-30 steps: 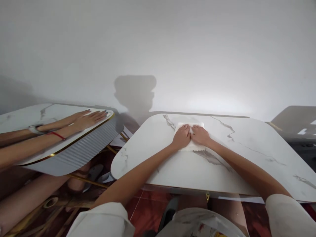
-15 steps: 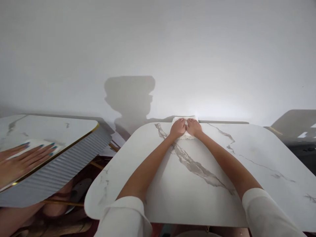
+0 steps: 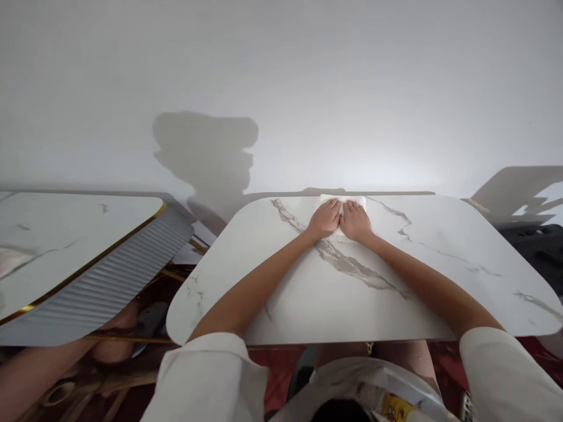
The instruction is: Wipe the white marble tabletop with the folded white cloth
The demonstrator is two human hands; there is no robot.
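Observation:
Both my hands lie side by side, palms down, on a folded white cloth (image 3: 341, 236), which may be thick tissue. It rests near the back edge of a white marble-patterned table (image 3: 285, 305) with rounded corners. My left hand (image 3: 326, 219) presses on the cloth's left part, fingers flat and pointing towards the wall. On its right part, my right hand (image 3: 355, 221) lies the same way, thumb side close to the left hand. Much of the cloth is hidden under the hands.
To the left stands a second marble-patterned table (image 3: 105, 234) with a gold trim and a ribbed grey side; a person's leg (image 3: 48, 366) shows below it. A pale wall (image 3: 352, 105) rises behind both tables. A black object (image 3: 534, 240) sits beyond the right edge.
My hands and the cloth have come slightly back from the table's far edge. The other person's hand has left view on the left. My view has tilted down a little.

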